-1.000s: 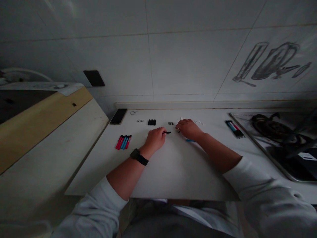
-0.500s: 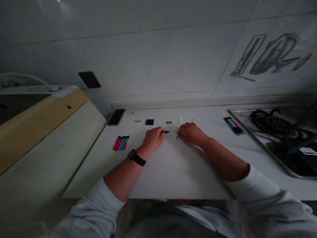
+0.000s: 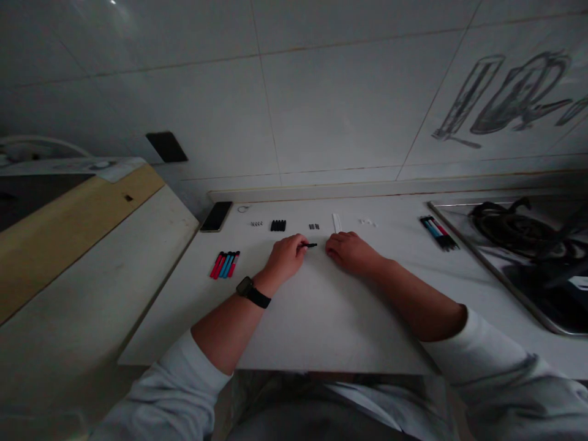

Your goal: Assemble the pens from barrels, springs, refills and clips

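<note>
My left hand (image 3: 288,255), with a black watch on the wrist, is closed around a small dark pen part (image 3: 312,245) whose tip points right. A short gap away, my right hand (image 3: 350,251) rests low over the counter with its fingers curled. What the right fingers hold, if anything, is hidden. Just beyond my hands lie tiny dark pieces (image 3: 313,226) and thin white sticks (image 3: 337,223). Black cylindrical pieces (image 3: 278,225) stand in a row behind my left hand.
Red and blue pen barrels (image 3: 225,264) lie left; small springs (image 3: 256,223) and a phone (image 3: 216,217) sit behind them. White bits (image 3: 367,223) lie at the back. Several pens (image 3: 438,233) lie beside the metal-rimmed stove (image 3: 487,269) at right. A tiled wall borders the counter.
My right hand has shifted slightly left, toward the left hand, and the dark tip that poked out of its fingers is now hidden. The left hand has barely moved.
</note>
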`<state>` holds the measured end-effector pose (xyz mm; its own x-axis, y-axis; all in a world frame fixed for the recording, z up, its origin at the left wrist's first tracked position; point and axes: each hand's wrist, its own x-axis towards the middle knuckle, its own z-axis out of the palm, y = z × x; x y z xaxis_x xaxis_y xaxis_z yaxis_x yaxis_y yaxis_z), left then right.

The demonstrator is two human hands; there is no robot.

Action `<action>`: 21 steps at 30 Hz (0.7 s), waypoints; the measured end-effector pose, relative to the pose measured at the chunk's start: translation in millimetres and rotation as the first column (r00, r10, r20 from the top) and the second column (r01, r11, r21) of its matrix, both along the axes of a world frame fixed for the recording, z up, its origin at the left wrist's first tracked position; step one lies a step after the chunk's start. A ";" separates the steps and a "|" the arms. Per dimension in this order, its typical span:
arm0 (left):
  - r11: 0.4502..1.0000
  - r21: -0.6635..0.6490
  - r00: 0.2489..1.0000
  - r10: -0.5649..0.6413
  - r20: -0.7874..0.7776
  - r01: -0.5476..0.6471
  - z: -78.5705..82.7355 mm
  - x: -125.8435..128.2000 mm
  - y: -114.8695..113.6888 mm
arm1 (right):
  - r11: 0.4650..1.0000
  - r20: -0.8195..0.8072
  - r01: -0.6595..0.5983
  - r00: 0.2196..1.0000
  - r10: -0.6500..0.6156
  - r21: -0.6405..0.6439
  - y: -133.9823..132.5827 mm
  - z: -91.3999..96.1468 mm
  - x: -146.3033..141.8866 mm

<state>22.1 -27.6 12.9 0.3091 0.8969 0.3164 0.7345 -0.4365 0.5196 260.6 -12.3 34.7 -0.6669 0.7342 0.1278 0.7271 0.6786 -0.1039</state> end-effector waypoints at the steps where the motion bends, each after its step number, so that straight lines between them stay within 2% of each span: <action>1: 1.000 -0.008 1.000 -0.010 0.021 0.010 0.8 0.8 -0.4 | 1.000 -0.027 0.013 1.000 -0.013 -0.010 0.9 -0.9 0.1; 4: 0.999 0.000 0.997 -0.033 0.074 0.033 3.5 3.3 -1.7 | 0.997 -0.196 0.046 0.979 -0.057 -0.061 3.5 -2.5 1.8; 7: 0.999 0.014 0.991 -0.040 0.131 0.039 6.2 5.4 -2.9 | 0.997 -0.406 0.046 0.911 -0.068 -0.065 3.8 -3.2 2.3; 10: 0.999 0.029 0.982 -0.051 0.181 0.046 8.9 6.7 -3.9 | 0.997 -0.528 0.047 0.846 -0.072 -0.060 1.2 -3.9 0.2; 13: 0.997 0.053 0.977 -0.066 0.201 0.057 11.5 7.7 -5.0 | 0.997 -0.566 0.041 0.821 -0.071 -0.065 -1.9 -3.7 -2.4; 21: 0.996 0.065 0.988 -0.067 0.140 0.058 13.5 8.0 -5.5 | 0.999 -0.539 0.042 0.841 -0.049 -0.025 -3.2 -3.0 -3.0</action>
